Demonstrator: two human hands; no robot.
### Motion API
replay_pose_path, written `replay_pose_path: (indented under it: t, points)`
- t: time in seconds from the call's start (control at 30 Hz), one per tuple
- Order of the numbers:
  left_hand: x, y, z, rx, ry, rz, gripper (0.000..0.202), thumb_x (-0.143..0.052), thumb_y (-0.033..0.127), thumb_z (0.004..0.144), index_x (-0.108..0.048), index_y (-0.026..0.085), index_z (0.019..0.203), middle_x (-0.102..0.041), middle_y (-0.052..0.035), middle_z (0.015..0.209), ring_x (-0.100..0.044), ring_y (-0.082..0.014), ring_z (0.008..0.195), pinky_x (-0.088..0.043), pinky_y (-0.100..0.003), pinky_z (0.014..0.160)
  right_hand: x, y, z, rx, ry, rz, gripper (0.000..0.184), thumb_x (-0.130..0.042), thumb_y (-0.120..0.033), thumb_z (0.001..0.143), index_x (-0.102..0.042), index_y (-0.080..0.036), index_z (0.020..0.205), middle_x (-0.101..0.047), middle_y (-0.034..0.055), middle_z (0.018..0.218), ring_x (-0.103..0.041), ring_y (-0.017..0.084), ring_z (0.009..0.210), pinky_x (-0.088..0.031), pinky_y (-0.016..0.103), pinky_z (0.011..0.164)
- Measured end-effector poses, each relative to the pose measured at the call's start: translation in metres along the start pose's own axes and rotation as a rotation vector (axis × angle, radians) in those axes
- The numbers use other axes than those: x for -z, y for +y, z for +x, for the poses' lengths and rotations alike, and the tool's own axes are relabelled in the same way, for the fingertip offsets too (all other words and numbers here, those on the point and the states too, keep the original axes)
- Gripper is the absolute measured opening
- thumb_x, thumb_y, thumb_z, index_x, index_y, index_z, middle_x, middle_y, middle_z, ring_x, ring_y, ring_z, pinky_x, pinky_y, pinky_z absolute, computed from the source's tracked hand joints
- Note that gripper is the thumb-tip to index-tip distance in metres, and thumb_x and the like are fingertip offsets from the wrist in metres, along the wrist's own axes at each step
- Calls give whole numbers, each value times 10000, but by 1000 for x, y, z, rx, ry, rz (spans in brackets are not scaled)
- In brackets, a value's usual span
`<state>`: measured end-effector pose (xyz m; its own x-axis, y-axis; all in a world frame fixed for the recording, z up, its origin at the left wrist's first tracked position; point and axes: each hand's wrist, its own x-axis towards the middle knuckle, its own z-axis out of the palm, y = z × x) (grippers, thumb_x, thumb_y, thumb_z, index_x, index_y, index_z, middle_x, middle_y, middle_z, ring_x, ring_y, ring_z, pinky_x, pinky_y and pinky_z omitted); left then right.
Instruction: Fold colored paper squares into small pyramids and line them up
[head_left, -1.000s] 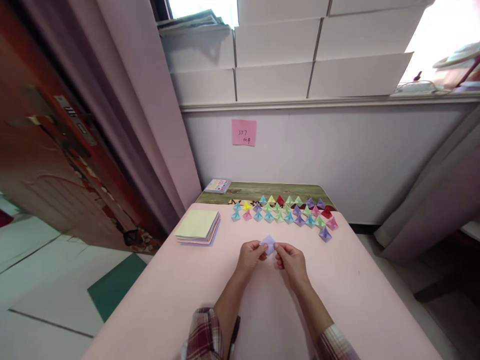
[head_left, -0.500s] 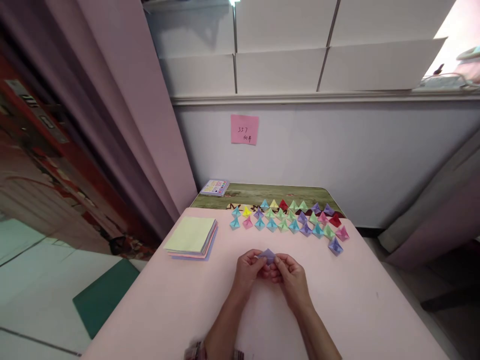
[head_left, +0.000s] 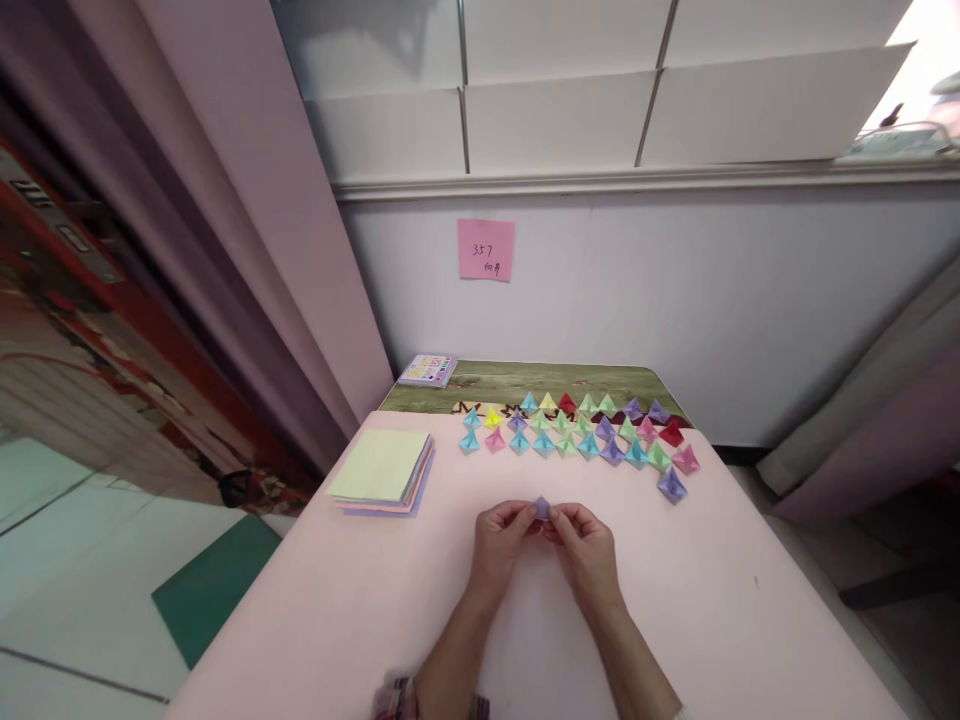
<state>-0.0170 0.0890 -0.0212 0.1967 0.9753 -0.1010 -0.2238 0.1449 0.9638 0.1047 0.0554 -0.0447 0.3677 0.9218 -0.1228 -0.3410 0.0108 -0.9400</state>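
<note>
Both grips [head_left: 495, 540] [head_left: 589, 548] pinch seemingly folded paper [head_left: 541, 507].

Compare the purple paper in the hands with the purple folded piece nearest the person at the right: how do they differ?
The held paper is pinched between the left hand and right hand, while the folded piece rests on the pink tabletop. The hands partly hide the held paper; the folded piece shows its whole diamond-like outline. Both are purple.
</note>
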Motion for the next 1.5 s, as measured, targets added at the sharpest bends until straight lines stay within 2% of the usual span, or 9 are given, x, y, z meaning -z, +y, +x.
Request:
replay_pose_path:
  t: [0.17,0.23,0.37,0.47,0.6,0.7,0.97,1.2,1.5]
  points:
    - [-2,-1,-1,24,53,-103,528,-796,351,641,-651,127,1097,-723,-48,740,-682,-180,663,-559,-351,752,-3,-4,-4,20,22,13,376,-786,-452,663,-605,-194,867,-651,-1,655,-625,163,587,-531,287,589]
    - [-1,-1,-1,54,57,-126,602,-817,341,607,-622,126,1135,-709,-28,687,-674,-170,625,-559,-344,734,-3,-6,-5,31,14,0,422,-789,-455,658,-602,-194,933,-652,2,669,-627,166,593,-532,289,588]
    - [-1,-2,1,56,45,-123,507,-813,333,604,-651,121,1035,-691,-18,659,-660,-157,618,-554,-325,729,-2,-6,-4,25,-42,-82,392,-751,-489,690,-658,-173,902,-688,45,730,-632,178,641,-517,282,601]
    - [0,0,0,60,20,-109,419,-800,327,625,-671,132,973,-679,-10,657,-640,-141,602,-546,-300,696,0,-7,-4,40,-54,-162,338,-708,-499,732,-688,-176,830,-663,22,655,-595,163,602,-481,262,576]
    - [0,4,-1,90,-36,-61,249,-775,347,649,-681,129,723,-677,-36,674,-618,-146,606,-527,-279,633,1,-11,-5,81,-126,-305,316,-687,-501,745,-701,-185,747,-608,-4,567,-531,146,537,-421,243,518]
    - [2,7,-2,40,-18,2,208,-759,316,660,-664,133,635,-652,-23,615,-594,-136,601,-497,-247,614,0,-13,-7,107,-157,-352,328,-684,-511,741,-696,-184,714,-585,-10,528,-509,139,500,-399,239,493]
    - [2,7,-4,-43,60,123,199,-738,312,677,-657,142,612,-611,13,552,-542,-110,536,-437,-215,541,0,-12,-6,37,-240,-233,315,-706,-495,725,-689,-184,769,-607,-7,561,-535,142,530,-423,239,527]
    - [-2,4,-4,75,-32,5,249,-747,358,686,-652,131,719,-677,-32,641,-608,-136,541,-503,-262,588,6,-12,-5,41,-62,-223,304,-704,-472,737,-703,-181,825,-651,11,623,-544,140,534,-451,245,527]
    - [4,1,0,69,-33,24,246,-715,351,715,-591,142,682,-606,10,554,-541,-101,456,-442,-223,504,3,-14,-5,-7,-78,-130,393,-696,-519,734,-699,-185,940,-703,58,835,-625,199,699,-517,307,671]
